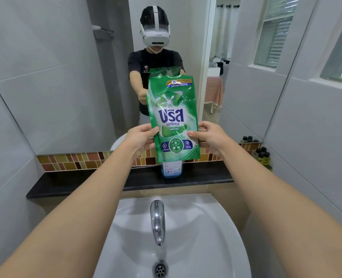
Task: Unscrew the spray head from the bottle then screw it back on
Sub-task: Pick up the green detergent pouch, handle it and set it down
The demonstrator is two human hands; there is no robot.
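I hold a green detergent refill pouch (173, 117) upright in front of the mirror. My left hand (140, 137) pinches its left edge and my right hand (208, 136) pinches its right edge, both near the lower half. Behind and below the pouch stands a clear bottle (172, 169) with bluish liquid on the black ledge (85, 181). Only the bottle's lower part shows; its top and any spray head are hidden by the pouch.
A white basin (216, 227) with a chrome tap (157, 219) and drain (160, 268) lies below my arms. A tiled strip runs behind the ledge. Several small dark-capped bottles (263, 155) stand at the ledge's right end. The mirror (65, 77) shows a person wearing a headset.
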